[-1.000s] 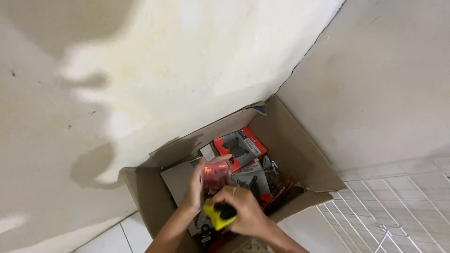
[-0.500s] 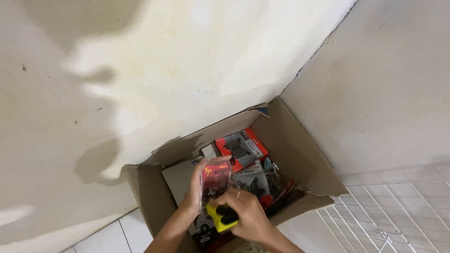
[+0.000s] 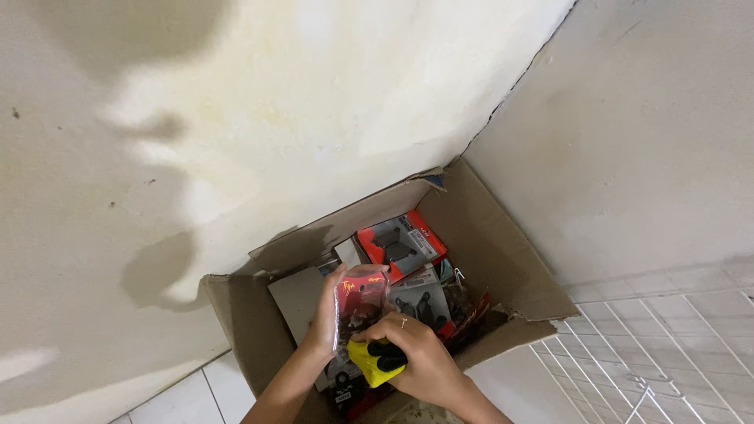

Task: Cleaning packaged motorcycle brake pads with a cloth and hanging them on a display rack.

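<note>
My left hand [image 3: 328, 322] grips a small clear plastic packet [image 3: 360, 302] with a red card inside, held upright over an open cardboard box [image 3: 503, 259]. My right hand [image 3: 420, 357] is closed around a yellow and black handheld device [image 3: 375, 363], pressed against the lower edge of the packet. The box stands in a wall corner and holds several red and grey packaged parts [image 3: 402, 245]. Both forearms enter from the bottom edge.
Stained cream walls [image 3: 314, 118] meet in a corner behind the box. White floor tiles [image 3: 652, 338] lie to the right and at lower left. The box flaps stand open on the right and front.
The hands, packet and yellow device keep nearly the same pose; the view has shifted slightly. The right hand sits a little lower against the packet.
</note>
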